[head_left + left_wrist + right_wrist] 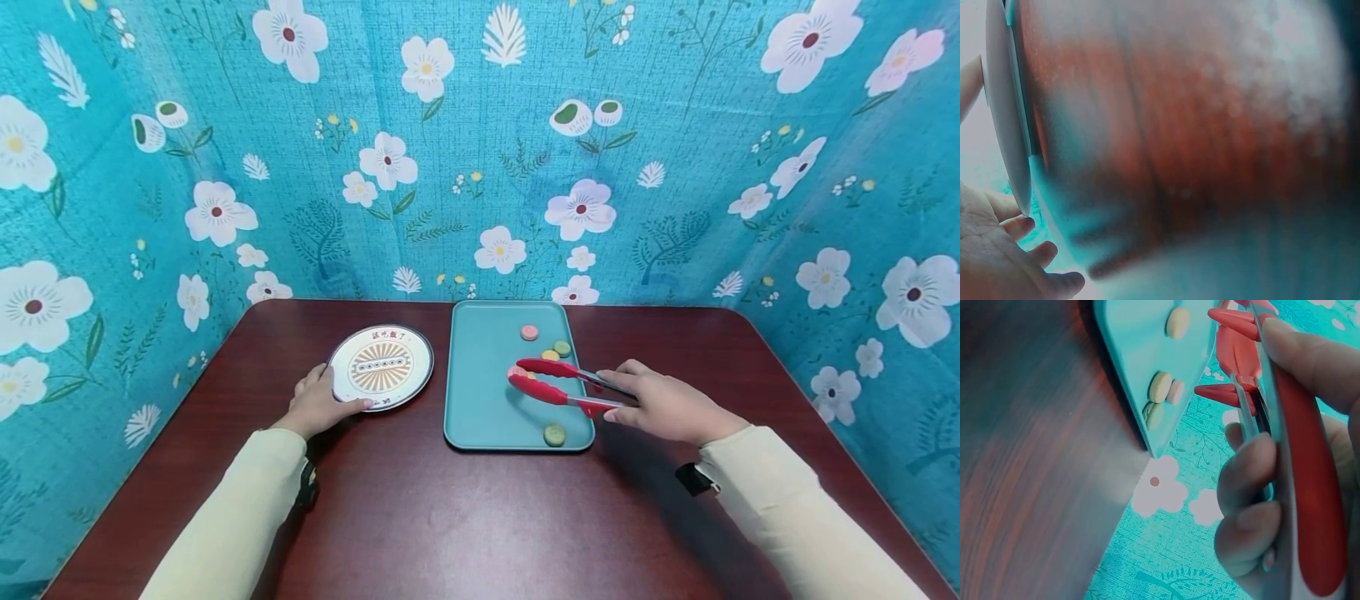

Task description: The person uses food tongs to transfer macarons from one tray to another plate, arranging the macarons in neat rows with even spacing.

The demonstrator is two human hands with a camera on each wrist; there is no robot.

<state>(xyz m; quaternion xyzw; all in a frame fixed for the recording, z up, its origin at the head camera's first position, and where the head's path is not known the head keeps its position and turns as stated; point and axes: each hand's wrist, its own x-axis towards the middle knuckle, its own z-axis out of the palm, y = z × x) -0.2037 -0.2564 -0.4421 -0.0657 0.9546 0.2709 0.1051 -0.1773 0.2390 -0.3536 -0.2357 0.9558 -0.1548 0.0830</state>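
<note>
Round white plate left of the rectangular teal tray says 該吃飯了 in red on its far side; the lettering on its near side is too small to read. Left hand's grip has the plate's rim between thumb and fingers. Right hand's grip is wrapped around red-tipped metal tongs, tips over the tray among small pink, green and yellow macarons.

One tray, plate, tongs — four loose macarons
</note>
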